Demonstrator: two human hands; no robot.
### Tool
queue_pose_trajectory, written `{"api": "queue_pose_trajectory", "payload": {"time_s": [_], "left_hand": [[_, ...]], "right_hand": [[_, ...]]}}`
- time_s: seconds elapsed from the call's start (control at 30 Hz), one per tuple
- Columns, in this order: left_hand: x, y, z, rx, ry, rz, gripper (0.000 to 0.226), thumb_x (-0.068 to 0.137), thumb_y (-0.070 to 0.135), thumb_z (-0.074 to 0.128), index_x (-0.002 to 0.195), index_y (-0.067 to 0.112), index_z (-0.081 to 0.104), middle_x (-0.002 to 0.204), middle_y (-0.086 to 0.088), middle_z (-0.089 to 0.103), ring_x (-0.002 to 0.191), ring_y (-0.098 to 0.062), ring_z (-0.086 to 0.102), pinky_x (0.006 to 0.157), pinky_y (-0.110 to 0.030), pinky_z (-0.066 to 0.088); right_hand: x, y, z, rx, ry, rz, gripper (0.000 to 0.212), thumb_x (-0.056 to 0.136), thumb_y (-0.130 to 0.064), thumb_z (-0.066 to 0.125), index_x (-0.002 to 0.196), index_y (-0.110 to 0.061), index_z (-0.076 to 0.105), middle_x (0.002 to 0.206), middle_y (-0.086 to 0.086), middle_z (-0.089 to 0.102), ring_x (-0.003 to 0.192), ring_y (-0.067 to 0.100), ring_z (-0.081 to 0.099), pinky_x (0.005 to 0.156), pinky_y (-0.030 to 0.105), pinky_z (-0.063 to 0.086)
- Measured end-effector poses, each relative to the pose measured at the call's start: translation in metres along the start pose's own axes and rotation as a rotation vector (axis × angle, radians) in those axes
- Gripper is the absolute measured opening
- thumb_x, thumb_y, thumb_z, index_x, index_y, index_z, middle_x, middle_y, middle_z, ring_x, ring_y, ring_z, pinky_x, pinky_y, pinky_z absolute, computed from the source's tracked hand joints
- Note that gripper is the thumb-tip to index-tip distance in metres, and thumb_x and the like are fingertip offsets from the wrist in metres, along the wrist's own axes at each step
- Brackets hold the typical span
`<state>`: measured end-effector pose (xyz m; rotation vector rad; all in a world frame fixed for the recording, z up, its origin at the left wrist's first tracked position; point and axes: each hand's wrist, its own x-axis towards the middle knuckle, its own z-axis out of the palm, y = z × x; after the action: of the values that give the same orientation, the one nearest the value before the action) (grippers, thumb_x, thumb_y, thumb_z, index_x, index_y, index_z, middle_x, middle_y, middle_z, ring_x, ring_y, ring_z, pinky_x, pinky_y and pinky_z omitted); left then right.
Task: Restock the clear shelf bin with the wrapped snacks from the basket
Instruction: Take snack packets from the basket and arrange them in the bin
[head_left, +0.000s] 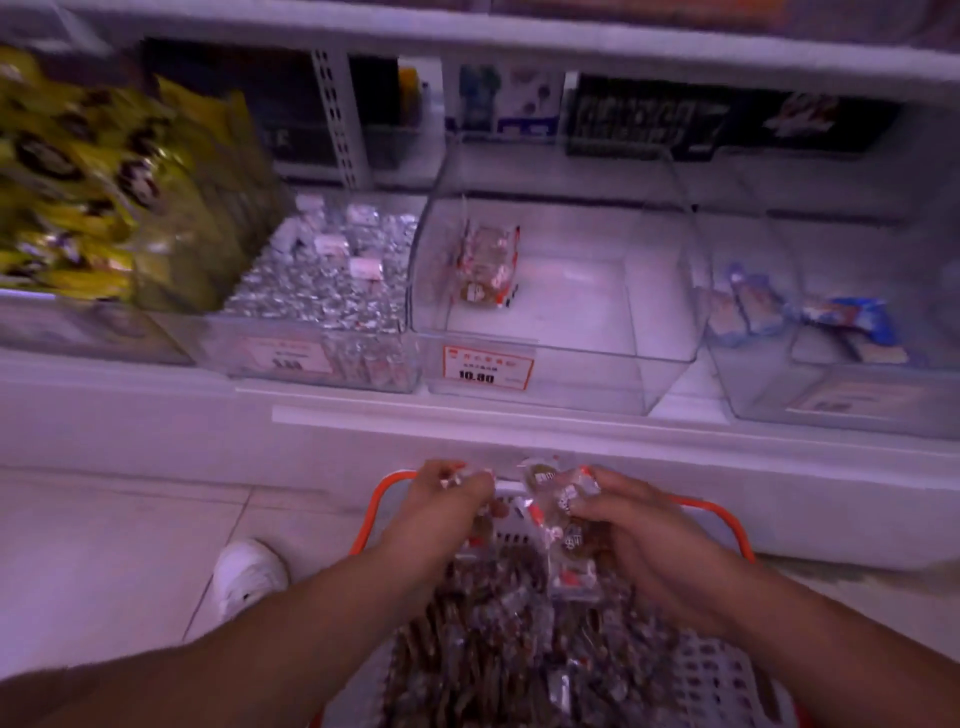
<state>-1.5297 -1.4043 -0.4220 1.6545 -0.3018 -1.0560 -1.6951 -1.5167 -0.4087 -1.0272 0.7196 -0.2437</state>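
Slotted white basket (722, 680) with orange rim, heaped with crinkly clear-wrapped brown snacks (498, 639), left hand (441, 506) and right hand (639, 525) each clutching wrapped pieces above it, clear rounded shelf bin (561, 332) beyond, few packets (485, 267) inside.

Both hands grip wrapped snacks (545, 499) over basket (727, 525); clear bin (649, 332) near-empty

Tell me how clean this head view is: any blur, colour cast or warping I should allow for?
Head view: purple cast all over; motion blur smears the yellow bags and upper shelf; wide-angle bowing bends the shelf edge; the clear bin and its price tag are fairly sharp; both hands, left hand and right hand, show wrapped snacks softly.
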Motion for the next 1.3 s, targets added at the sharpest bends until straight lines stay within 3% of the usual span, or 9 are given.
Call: {"api": "queue_pose_trajectory", "payload": {"time_s": [0.13,0.27,0.47,0.63,0.77,0.9,1.03,1.17,1.3], "left_hand": [[-0.043,0.03,0.004,-0.286,-0.069,-0.152,0.017,0.097,0.021,0.054,0.106,0.022,0.069,0.1,-0.013,0.07,0.075,-0.026,0.065,0.053,-0.036,0.057],[-0.048,0.052,0.009,-0.549,-0.259,-0.224,0.04,0.095,0.047,0.046,0.102,0.014,0.067,0.086,-0.015,0.067,0.069,-0.028,0.065,0.065,-0.032,0.051],[-0.026,0.054,0.002,-0.511,-0.246,-0.221,0.041,0.095,0.009,0.039,0.129,0.003,0.06,0.132,-0.029,0.059,0.106,-0.043,0.058,0.094,-0.051,0.044],[-0.018,0.052,0.006,-0.449,-0.272,-0.181,0.036,0.098,0.004,0.043,0.128,0.006,0.062,0.119,-0.019,0.071,0.102,-0.032,0.069,0.077,-0.04,0.056],[-0.014,0.055,0.006,-0.477,-0.371,-0.192,0.036,0.096,0.044,0.048,0.096,0.018,0.073,0.085,-0.006,0.072,0.067,-0.02,0.068,0.057,-0.025,0.053],[-0.013,0.055,0.003,-0.48,-0.432,-0.196,0.052,0.086,0.062,0.058,0.1,0.013,0.071,0.097,-0.018,0.072,0.082,-0.03,0.069,0.07,-0.034,0.056],[-0.015,0.049,0.005,-0.458,-0.41,-0.171,0.058,0.091,0.039,0.065,0.127,-0.005,0.054,0.131,-0.036,0.053,0.108,-0.039,0.053,0.094,-0.047,0.04],[-0.015,0.047,0.006,-0.531,-0.293,-0.147,0.044,0.071,0.012,0.07,0.114,0.014,0.068,0.107,-0.015,0.072,0.082,-0.031,0.068,0.073,-0.036,0.052],[-0.014,0.044,0.011,-0.547,-0.034,-0.123,0.033,0.085,0.004,0.064,0.114,0.017,0.07,0.093,-0.011,0.075,0.067,-0.023,0.069,0.053,-0.03,0.055]], "right_hand": [[-0.037,-0.029,0.023,-0.229,-0.047,-0.24,0.031,0.078,-0.021,0.068,0.108,-0.017,0.071,0.105,0.012,0.074,0.097,0.026,0.069,0.088,0.039,0.053],[-0.03,-0.028,0.034,-0.344,-0.036,-0.231,0.027,0.075,-0.023,0.065,0.102,-0.02,0.071,0.1,0.017,0.071,0.09,0.024,0.067,0.082,0.038,0.051],[-0.014,-0.034,0.019,-0.194,-0.044,-0.148,0.037,0.076,-0.027,0.068,0.111,-0.015,0.07,0.106,0.014,0.073,0.098,0.028,0.069,0.084,0.041,0.053],[-0.003,-0.04,0.013,-0.201,-0.088,-0.17,0.038,0.078,-0.027,0.069,0.113,-0.014,0.068,0.109,0.016,0.072,0.104,0.033,0.067,0.092,0.047,0.049],[0.003,-0.039,0.024,0.05,-0.195,-0.1,0.028,0.077,-0.013,0.062,0.104,-0.009,0.069,0.1,0.019,0.067,0.088,0.03,0.061,0.072,0.039,0.051],[0.0,-0.039,0.036,-0.046,-0.195,-0.153,0.025,0.08,-0.012,0.062,0.105,-0.009,0.068,0.096,0.02,0.068,0.088,0.027,0.064,0.075,0.036,0.052],[-0.002,-0.044,0.034,-0.262,-0.164,-0.204,0.025,0.085,-0.014,0.06,0.109,-0.007,0.061,0.092,0.019,0.068,0.082,0.02,0.064,0.074,0.031,0.051],[-0.006,-0.037,0.04,-0.129,-0.178,-0.113,0.027,0.088,-0.01,0.066,0.115,-0.007,0.064,0.105,0.021,0.068,0.095,0.027,0.063,0.086,0.045,0.049],[-0.007,-0.03,0.045,0.172,-0.001,0.021,0.025,0.088,-0.007,0.063,0.112,0.0,0.065,0.099,0.024,0.072,0.072,0.03,0.068,0.064,0.043,0.06]]}}
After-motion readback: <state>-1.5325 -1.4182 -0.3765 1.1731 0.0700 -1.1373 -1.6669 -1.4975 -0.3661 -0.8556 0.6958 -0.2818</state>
